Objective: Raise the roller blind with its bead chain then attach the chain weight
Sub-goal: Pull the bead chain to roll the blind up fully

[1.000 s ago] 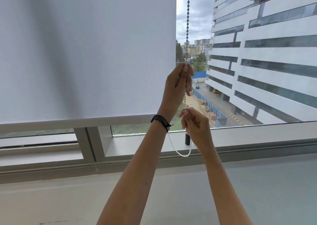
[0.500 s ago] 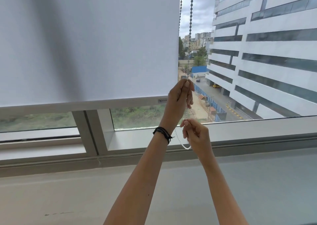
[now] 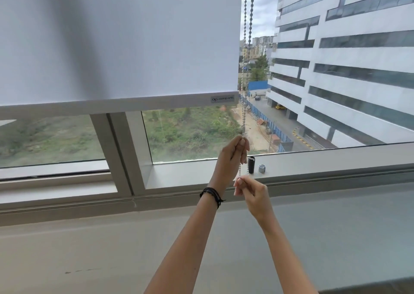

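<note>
The label (image 3: 222, 99) on the roller blind (image 3: 116, 38) reads "asianpaints". Fingers of left hand (image 3: 231, 157) and right hand (image 3: 252, 193) each pinch the bead chain (image 3: 243, 114).

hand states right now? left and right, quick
left hand: closed, gripping the bead chain.
right hand: closed, pinching the same chain just below the left.
</note>
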`<state>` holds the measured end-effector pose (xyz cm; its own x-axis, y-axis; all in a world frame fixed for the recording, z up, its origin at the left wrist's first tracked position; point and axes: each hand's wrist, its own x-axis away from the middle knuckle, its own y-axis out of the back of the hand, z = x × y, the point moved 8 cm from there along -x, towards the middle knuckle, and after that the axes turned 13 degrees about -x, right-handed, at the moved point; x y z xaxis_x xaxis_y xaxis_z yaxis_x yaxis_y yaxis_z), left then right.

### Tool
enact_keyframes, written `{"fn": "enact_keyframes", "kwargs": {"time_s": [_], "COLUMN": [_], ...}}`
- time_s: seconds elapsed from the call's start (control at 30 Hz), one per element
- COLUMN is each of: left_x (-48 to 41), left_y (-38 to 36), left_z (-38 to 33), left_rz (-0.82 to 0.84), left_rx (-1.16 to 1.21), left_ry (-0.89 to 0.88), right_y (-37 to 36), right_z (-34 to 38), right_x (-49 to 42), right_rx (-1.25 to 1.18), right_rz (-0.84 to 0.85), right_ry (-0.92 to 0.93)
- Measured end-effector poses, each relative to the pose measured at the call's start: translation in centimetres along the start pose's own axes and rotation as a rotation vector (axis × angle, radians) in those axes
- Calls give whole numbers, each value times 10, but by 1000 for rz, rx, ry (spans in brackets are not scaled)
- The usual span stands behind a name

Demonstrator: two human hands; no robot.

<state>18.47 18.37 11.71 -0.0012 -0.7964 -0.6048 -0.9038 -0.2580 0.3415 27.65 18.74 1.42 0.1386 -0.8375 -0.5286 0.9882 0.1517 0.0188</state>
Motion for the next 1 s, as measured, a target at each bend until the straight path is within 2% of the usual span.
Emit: {"fn": "enact_keyframes", "kwargs": {"time_s": [0.2, 0.47, 0.67, 0.87, 1.0], "left_x": [21, 30, 34, 34, 31], "left_y": [1, 10, 12, 14, 15], "left_z": [10, 0, -2, -6, -2], "left_rz": [28, 66, 66, 75, 80], "left_rx": [-49, -45, -52, -55, -67], "left_ry": [25, -5, 13, 9, 3], "right_y": [-5, 6, 19, 3, -13], "right_z": [-12, 9, 92, 197, 244], "right_x": [16, 14, -33, -95, -119], "right_rx": [68, -33, -155, -316, -323], "right_rz": [23, 30, -138, -95, -50], "right_ry": [-35, -80, 84, 201, 244]}}
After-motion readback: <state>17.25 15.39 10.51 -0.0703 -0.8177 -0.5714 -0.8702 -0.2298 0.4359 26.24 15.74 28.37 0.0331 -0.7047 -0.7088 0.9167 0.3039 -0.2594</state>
